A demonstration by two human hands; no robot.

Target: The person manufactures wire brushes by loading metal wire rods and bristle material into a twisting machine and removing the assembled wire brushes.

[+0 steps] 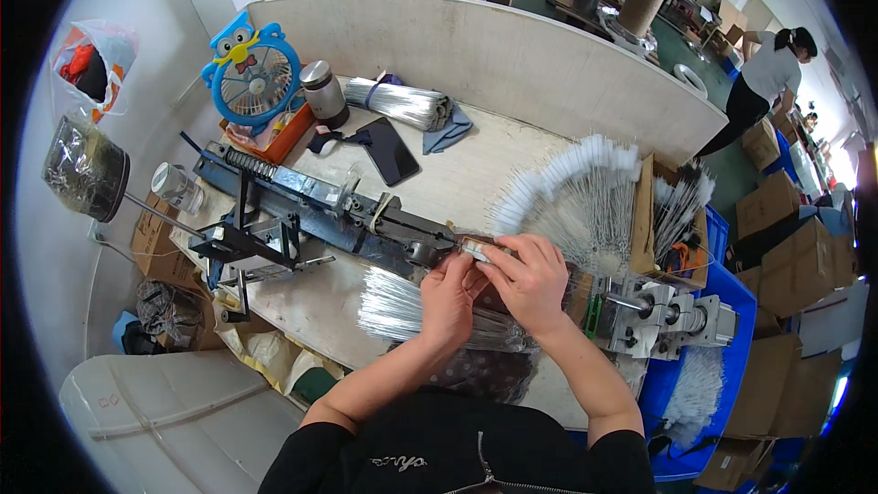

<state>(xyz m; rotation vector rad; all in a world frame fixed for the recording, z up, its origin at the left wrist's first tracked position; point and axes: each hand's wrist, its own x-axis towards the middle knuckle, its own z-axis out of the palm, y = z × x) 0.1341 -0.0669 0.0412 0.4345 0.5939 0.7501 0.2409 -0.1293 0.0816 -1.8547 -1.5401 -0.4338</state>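
Observation:
My left hand (448, 297) and my right hand (529, 279) meet in front of a long blue and black metal machine (311, 210) lying across the workbench (476, 174). Together they pinch a small clear bristly piece (476, 250) at the machine's right end. A loose sheaf of thin metal wires (393, 306) lies just under my left wrist. To the right, a fan of white-tipped wire brushes (572, 192) spreads out beside my right hand.
A blue table fan (251, 73), a steel cup (322, 91), a wire bundle (398, 102) and a dark tablet (389, 151) sit at the back. A motor block (668, 311) and blue crate (722, 375) stand right. Cardboard boxes (796, 247) and another person (764, 82) are beyond.

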